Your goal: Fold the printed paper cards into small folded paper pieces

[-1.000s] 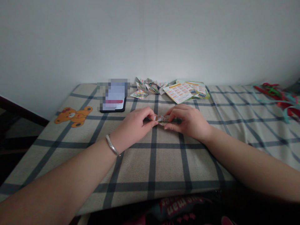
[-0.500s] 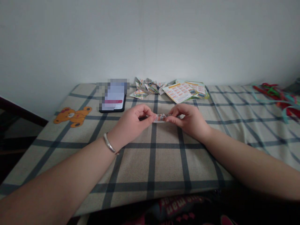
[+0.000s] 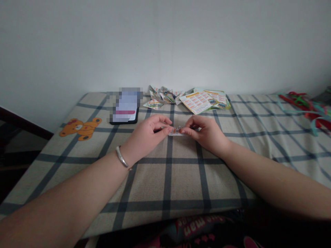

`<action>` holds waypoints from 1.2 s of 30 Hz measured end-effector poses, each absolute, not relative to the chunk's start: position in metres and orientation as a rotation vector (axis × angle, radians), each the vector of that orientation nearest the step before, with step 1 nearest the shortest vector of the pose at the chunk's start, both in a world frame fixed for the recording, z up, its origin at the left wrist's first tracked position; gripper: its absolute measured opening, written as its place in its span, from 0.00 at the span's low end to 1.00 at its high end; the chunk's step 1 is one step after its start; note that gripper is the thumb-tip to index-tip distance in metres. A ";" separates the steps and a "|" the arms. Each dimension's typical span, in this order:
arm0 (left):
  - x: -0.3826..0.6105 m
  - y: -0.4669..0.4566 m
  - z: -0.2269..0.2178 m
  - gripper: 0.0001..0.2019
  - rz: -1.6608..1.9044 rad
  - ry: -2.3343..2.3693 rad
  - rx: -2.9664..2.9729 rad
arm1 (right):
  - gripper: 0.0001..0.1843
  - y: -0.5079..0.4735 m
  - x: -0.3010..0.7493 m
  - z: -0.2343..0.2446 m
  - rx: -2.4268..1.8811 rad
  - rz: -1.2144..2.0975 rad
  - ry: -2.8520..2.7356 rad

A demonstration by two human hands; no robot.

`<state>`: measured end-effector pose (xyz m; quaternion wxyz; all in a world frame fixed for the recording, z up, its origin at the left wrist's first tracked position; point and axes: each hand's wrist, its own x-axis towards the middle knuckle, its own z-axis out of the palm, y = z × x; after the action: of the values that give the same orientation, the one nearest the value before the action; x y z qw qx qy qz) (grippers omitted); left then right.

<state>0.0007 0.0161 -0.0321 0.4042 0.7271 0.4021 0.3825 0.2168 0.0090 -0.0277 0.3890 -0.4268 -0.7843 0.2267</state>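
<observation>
A small folded piece of printed paper (image 3: 177, 131) lies between my hands, low over the checked tablecloth. My left hand (image 3: 151, 132), with a silver bangle (image 3: 121, 157) on its wrist, has its thumb at the paper's left end; the index finger is lifted a little off the thumb. My right hand (image 3: 205, 132) pinches the right end between thumb and fingers. The fingertips hide both ends of the paper, and its print shows in red and dark marks.
Behind my hands lie folded paper pieces (image 3: 165, 95) and flat printed cards (image 3: 198, 102) against the wall. A phone (image 3: 125, 106) and an orange bear cutout (image 3: 80, 128) are at the left. Coloured ribbons (image 3: 305, 103) lie at the far right of the tablecloth (image 3: 186, 182).
My left index finger has lifted away from the thumb. My right fingers have shifted slightly left along the paper. Everything else stays where it was.
</observation>
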 end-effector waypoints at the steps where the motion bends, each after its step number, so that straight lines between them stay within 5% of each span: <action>1: 0.001 0.016 -0.031 0.08 0.965 1.009 1.844 | 0.14 0.009 0.217 -0.028 -1.098 0.564 -1.996; 15: 0.004 0.010 -0.028 0.11 0.841 1.069 2.114 | 0.12 0.003 0.214 -0.022 -1.028 0.316 -2.174; 36: 0.007 0.008 -0.029 0.09 0.992 1.121 2.133 | 0.10 0.003 0.212 -0.023 -1.203 0.451 -2.200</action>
<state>0.0066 0.0076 -0.0288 0.2647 0.7893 0.4150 0.3671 0.2118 0.0031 -0.0225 0.2927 -0.4515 -0.8258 0.1691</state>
